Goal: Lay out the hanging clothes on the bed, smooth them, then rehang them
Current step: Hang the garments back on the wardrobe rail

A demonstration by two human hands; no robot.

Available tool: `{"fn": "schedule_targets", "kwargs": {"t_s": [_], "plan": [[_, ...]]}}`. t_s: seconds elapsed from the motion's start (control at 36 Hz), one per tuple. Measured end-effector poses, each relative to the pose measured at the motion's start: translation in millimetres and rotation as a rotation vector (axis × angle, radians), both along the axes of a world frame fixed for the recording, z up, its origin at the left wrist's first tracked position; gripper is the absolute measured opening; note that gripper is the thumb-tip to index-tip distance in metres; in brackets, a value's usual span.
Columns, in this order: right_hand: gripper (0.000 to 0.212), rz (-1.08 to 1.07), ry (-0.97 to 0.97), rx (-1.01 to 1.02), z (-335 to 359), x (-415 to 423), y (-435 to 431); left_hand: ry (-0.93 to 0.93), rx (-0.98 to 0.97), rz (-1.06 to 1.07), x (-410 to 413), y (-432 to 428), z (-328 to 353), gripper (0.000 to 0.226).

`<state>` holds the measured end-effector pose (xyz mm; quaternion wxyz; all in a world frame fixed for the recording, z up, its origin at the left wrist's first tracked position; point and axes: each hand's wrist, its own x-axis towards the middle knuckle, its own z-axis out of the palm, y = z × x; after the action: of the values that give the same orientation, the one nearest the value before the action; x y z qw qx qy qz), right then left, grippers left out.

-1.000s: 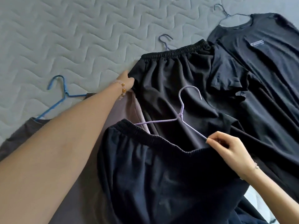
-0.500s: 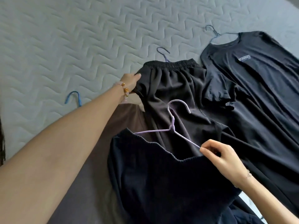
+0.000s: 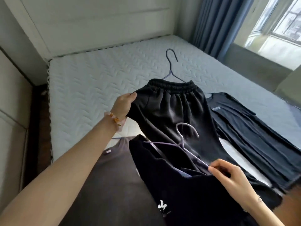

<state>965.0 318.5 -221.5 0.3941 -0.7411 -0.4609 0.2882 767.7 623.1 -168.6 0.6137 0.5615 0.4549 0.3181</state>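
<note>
Black shorts (image 3: pixel 172 111) with an elastic waistband lie mid-bed on a dark blue hanger (image 3: pixel 171 62). My left hand (image 3: pixel 124 103) grips their left side just below the waistband. A second dark garment (image 3: pixel 187 185) with a small white print is nearest me on a lilac hanger (image 3: pixel 184 141). My right hand (image 3: pixel 228 173) pinches that garment's edge together with the lilac hanger's right arm. A grey-brown shirt (image 3: pixel 114 180) lies under my left forearm. A black T-shirt (image 3: pixel 247 128) with a small chest print is spread on the right.
The quilted grey mattress (image 3: pixel 97 75) stretches back to a pale headboard (image 3: pixel 97 22). A padded wall panel and a dark floor gap run along the left. Blue curtains (image 3: pixel 216 22) and a window (image 3: pixel 276 22) stand at the back right.
The view has tilted up, so the headboard, curtains and window now show. My left hand has lifted the black shorts' left side. My right hand keeps its hold on the lilac hanger.
</note>
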Motion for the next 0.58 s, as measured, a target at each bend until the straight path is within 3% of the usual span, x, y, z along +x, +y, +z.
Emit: {"fn": "schedule_targets", "kwargs": {"t_s": [0.31,0.58], "plan": [[0.013,-0.038,-0.042,0.235,122.6,-46.8,-55.8,-0.251,0.188,0.083,-89.0,-76.5,170.9,0.026],[0.012,0.202,-0.117,0.211,168.8,-49.8,-89.1,-0.293,0.372,0.405,-191.1,-135.5,277.1,0.021]]}}
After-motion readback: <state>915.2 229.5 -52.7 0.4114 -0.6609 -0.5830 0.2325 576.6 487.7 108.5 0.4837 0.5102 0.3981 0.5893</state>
